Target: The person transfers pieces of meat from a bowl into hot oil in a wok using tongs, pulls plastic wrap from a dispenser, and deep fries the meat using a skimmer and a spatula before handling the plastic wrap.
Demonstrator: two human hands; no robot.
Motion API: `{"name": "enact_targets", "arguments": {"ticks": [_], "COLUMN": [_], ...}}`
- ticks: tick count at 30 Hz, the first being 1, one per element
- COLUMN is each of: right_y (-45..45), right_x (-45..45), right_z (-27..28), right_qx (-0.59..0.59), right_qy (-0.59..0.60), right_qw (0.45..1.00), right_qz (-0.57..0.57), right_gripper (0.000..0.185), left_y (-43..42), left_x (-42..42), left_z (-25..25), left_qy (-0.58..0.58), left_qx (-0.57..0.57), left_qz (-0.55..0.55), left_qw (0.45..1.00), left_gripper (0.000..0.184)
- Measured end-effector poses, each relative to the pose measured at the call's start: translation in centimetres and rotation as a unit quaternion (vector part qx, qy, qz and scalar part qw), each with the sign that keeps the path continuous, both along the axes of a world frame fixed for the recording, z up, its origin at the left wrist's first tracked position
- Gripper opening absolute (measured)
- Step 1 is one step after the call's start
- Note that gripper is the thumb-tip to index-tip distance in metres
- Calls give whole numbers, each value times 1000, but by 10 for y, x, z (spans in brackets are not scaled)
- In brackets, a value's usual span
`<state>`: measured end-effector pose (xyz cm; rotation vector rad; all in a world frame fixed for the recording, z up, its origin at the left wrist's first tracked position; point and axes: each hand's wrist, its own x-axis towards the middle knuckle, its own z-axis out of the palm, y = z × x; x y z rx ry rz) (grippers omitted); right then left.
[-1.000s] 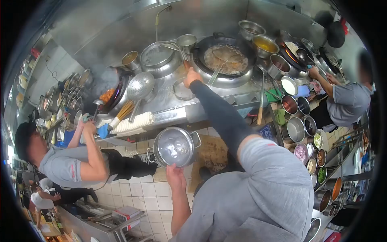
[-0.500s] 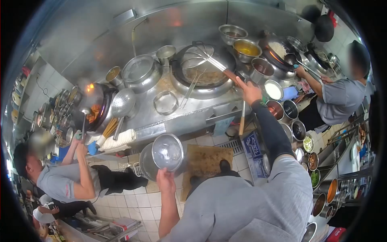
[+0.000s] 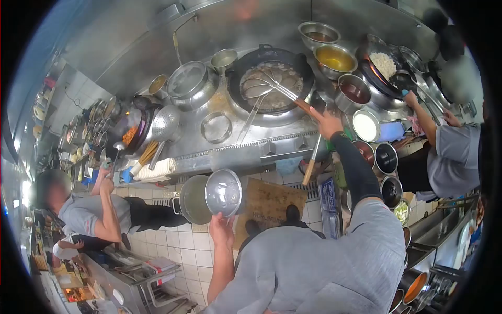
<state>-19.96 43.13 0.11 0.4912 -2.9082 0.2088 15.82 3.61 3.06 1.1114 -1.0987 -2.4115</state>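
Note:
My right hand point(image 3: 328, 124) is closed on the wooden handle point(image 3: 303, 105) of a long wire skimmer point(image 3: 272, 82). Its wire head reaches over the large wok point(image 3: 236, 73), which holds bubbling, pale brownish liquid with food in it; whether the wires dip into it I cannot tell. My left hand point(image 3: 221, 230) grips a shiny metal bowl point(image 3: 224, 192) by its lower rim. That bowl overlaps the right side of a larger metal pot point(image 3: 192, 201) with a side handle. Metal tongs point(image 3: 250, 121) lean at the wok's front edge.
A perforated ladle point(image 3: 165, 123), a metal ring point(image 3: 216, 127) and a lidded pot point(image 3: 191, 88) are left of the wok. Bowls of yellow liquid point(image 3: 335, 60) and white liquid point(image 3: 366, 125) stand right. Co-workers flank me, at a left wok point(image 3: 137, 128) and a right wok point(image 3: 384, 68).
The wire skimmer's head has come lower over the wok, and the bubbling liquid shows more plainly. My left hand still holds the bowl. The whole view has shifted somewhat.

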Motion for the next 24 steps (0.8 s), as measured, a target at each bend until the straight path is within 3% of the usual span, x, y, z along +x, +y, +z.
{"name": "enact_targets", "arguments": {"ticks": [8, 10, 12, 13, 15, 16, 18, 19, 21, 22, 23, 24], "right_y": [11, 4, -13, -29, -50, -61, -67, -68, -58, -49, -25, -40], "right_x": [-4, 12, 35, 58, 117, 151, 205, 227, 249, 251, 241, 234], "right_z": [8, 31, 56, 69, 44, 40, -9, -44, -110, -155, -254, -261], "right_qx": [-40, -60, -195, -260, -330, -362, -305, -300, -199, -174, -176, -22], "right_qy": [-44, -25, 172, 242, 54, -26, -126, -113, -227, -265, -264, -287], "right_qw": [998, 997, 959, 923, 931, 917, 923, 927, 943, 943, 941, 952], "right_qz": [37, 38, 116, 151, 148, 164, 198, 197, 138, 106, 120, 105], "right_gripper": [68, 60, 45, 26, 17, 26, 35, 33, 31, 33, 33, 27], "left_y": [22, 23, 20, 18, 15, 14, 11, 9, 8, 7, 7, 8], "left_x": [-23, -28, -30, -30, -28, -28, -25, -24, -17, -13, -7, -2], "left_z": [6, 8, 9, 10, 11, 11, 12, 11, 14, 15, 14, 15], "left_qy": [17, 20, 25, 40, 54, 51, 49, 51, 58, 61, 60, 59], "left_qx": [-2, -3, -7, -4, -4, -3, -7, -3, -3, -9, -12, -15], "left_qz": [1, 4, 7, 6, 9, 21, 42, 45, 46, 58, 59, 59], "left_qw": [1000, 1000, 1000, 999, 998, 998, 998, 998, 997, 996, 996, 996], "left_gripper": [13, 13, 13, 17, 21, 22, 24, 25, 27, 27, 28, 29]}}
